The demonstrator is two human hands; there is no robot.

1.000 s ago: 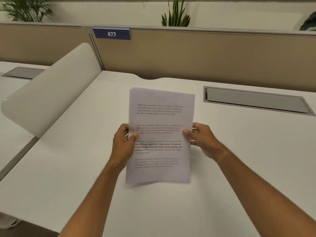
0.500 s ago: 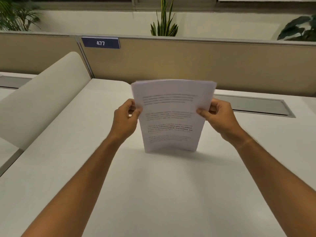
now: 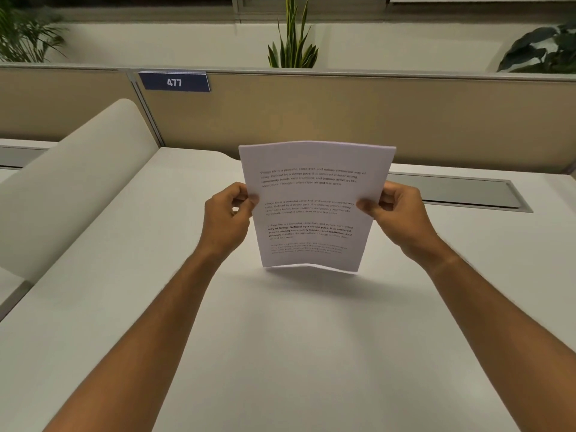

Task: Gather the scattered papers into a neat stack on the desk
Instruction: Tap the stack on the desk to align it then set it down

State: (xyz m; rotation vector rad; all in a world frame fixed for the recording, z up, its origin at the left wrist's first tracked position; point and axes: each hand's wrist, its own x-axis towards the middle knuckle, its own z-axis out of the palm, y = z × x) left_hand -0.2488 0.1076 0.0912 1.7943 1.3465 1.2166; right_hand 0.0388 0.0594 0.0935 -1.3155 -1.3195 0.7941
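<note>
Since half a second ago, both hands have shifted only a little, and the papers (image 3: 314,210) stay upright between them with the bottom edge at or just above the desk (image 3: 280,353); whether it touches cannot be told. Furthest left, a pale curved divider (image 3: 71,188) rises beside the desk, and behind it a blue plate marked 477 (image 3: 174,82) sits on the tan partition (image 3: 343,116). The person's left hand (image 3: 226,221) is curled closed on the sheets' left edge, thumb in front and fingers behind. The printed side of the stack faces the camera, slightly bowed, its top edges lined up. The right hand (image 3: 397,213) grips the right edge the same way, thumb pressed on the front. Beyond it, a grey recessed tray (image 3: 461,191) is set into the desk near the partition. Potted plants (image 3: 293,48) stand behind the partition.
</note>
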